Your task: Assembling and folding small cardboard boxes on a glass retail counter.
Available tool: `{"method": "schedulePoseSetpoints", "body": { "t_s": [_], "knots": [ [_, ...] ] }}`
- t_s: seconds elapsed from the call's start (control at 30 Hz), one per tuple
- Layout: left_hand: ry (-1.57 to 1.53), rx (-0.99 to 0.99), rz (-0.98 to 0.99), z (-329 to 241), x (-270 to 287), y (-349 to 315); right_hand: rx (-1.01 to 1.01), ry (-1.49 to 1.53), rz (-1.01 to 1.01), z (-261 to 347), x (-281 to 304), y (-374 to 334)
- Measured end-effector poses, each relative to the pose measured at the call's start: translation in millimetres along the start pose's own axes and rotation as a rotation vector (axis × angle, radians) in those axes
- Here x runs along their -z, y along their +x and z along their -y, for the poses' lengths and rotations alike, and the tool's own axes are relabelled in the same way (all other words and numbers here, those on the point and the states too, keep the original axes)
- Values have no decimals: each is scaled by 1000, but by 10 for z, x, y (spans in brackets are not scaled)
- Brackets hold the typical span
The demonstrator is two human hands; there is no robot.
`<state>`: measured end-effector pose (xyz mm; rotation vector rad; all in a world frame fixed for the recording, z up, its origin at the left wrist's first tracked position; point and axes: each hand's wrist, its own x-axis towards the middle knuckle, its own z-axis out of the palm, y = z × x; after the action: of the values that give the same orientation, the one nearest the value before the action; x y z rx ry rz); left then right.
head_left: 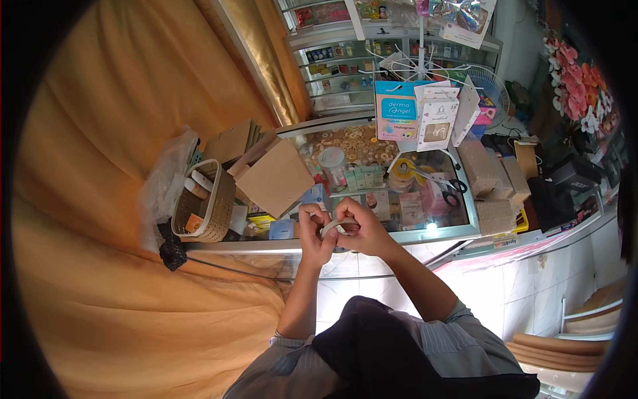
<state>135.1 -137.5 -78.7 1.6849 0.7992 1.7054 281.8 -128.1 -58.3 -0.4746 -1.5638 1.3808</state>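
Pale curved band (331,227), pinched between both hands (315,234), long axis rising slightly rightward.

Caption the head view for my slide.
Left hand and right hand hold a pale band at a glass counter.

Overall exposure moderate; floor (488,276) right of centre blown out to near white, and a small, hard glare spot sits at the front edge of the table (405,237). Curtain (113,166) at left warmly lit, soft shadows in its folds. Fisheye view: corners black, edges bowed toward the rim, distant shelves (339,70) soft in detail.
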Motion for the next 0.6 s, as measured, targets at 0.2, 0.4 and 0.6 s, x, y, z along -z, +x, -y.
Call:
{"method": "schedulePoseSetpoints", "body": {
  "t_s": [0.2,0.4,0.6],
  "knots": [
    [-60,-29,29,28,74,8,99,-125,78,29,0,17],
    [-111,121,-38,17,90,56,83,-249,37,-16,9,-2],
    [-1,92,36,34,140,56,76,-261,25,13,-52,-7]
  ]
}}
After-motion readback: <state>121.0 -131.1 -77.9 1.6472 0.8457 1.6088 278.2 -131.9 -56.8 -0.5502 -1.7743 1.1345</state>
